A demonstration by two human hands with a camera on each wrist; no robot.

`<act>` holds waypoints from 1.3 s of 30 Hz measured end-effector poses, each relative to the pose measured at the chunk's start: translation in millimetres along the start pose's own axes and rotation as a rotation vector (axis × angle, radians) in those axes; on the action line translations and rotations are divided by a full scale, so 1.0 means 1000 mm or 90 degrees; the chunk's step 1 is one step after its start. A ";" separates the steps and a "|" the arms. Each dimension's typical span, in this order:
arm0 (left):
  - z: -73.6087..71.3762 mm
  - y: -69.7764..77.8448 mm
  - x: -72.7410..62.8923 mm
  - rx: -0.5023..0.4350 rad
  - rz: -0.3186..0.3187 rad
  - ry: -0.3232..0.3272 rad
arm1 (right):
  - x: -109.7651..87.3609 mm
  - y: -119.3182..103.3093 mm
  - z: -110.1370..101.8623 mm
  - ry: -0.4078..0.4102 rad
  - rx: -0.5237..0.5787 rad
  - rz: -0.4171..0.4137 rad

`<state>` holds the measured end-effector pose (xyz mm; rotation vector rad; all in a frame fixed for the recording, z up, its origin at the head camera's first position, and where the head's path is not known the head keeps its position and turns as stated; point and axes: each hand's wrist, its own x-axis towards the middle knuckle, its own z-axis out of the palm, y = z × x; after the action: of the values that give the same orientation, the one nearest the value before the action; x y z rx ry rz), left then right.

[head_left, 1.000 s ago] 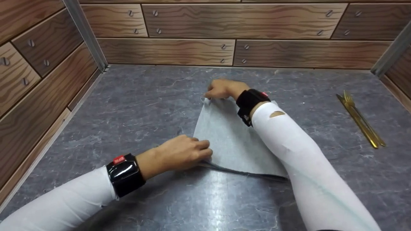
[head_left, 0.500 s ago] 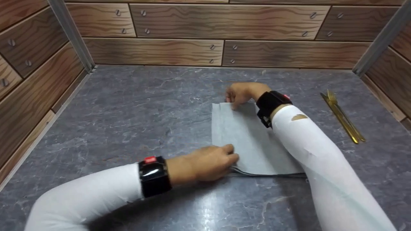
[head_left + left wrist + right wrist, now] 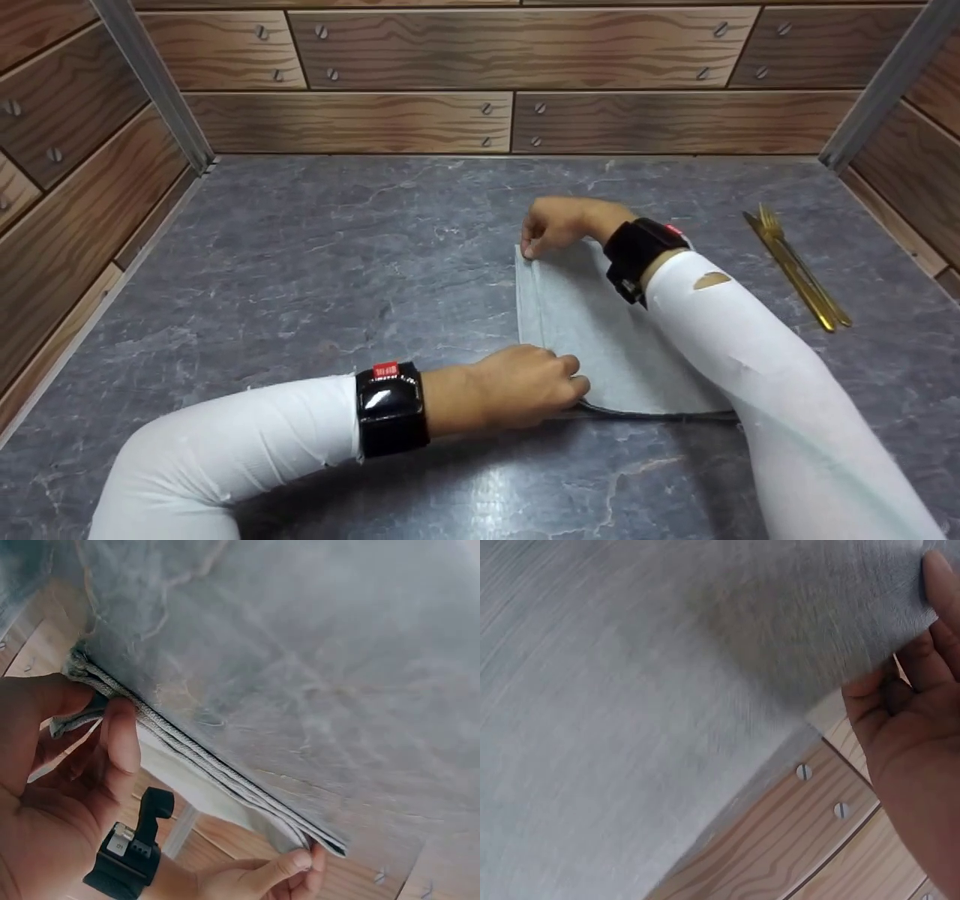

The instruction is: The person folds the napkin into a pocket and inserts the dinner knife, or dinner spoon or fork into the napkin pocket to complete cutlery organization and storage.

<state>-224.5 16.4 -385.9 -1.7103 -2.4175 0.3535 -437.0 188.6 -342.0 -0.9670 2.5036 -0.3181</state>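
A light grey folded cloth (image 3: 637, 352) lies on the table, right of the middle in the head view. My left hand (image 3: 525, 386) pinches its near left corner between thumb and fingers. Several stacked layers of the cloth's edge (image 3: 217, 765) show in the left wrist view, running from one hand to the other. At the far left corner my right hand (image 3: 559, 225) pinches the cloth, its fingers bent down over the edge. A strip of cloth stands out along the left side, beyond the top layer. The right forearm hides the cloth's right part in the head view.
A gold fork (image 3: 772, 221) and a gold knife (image 3: 795, 277) lie together at the right. The grey marbled table (image 3: 337, 262) stretches left of the cloth. Wood-patterned walls (image 3: 405, 120) close off the back and both sides.
The cloth's left edge has shifted right in view, partly with the head turning. The right hand's fingers came loose from the far corner, then pinched it again; the left hand stayed at the near corner.
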 end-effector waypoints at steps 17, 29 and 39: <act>0.009 -0.004 -0.026 -0.008 0.020 0.101 | 0.003 0.001 0.020 0.121 0.079 -0.049; 0.065 -0.020 -0.021 -0.132 0.000 0.134 | 0.008 0.000 0.028 0.158 0.046 -0.037; 0.103 -0.027 -0.015 -0.155 -0.021 0.148 | 0.009 -0.003 0.032 0.168 -0.004 -0.013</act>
<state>-271.3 -17.0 -477.0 -1.6919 -2.3911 -0.1436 -425.9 178.8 -372.1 -1.0120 2.7329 -0.4725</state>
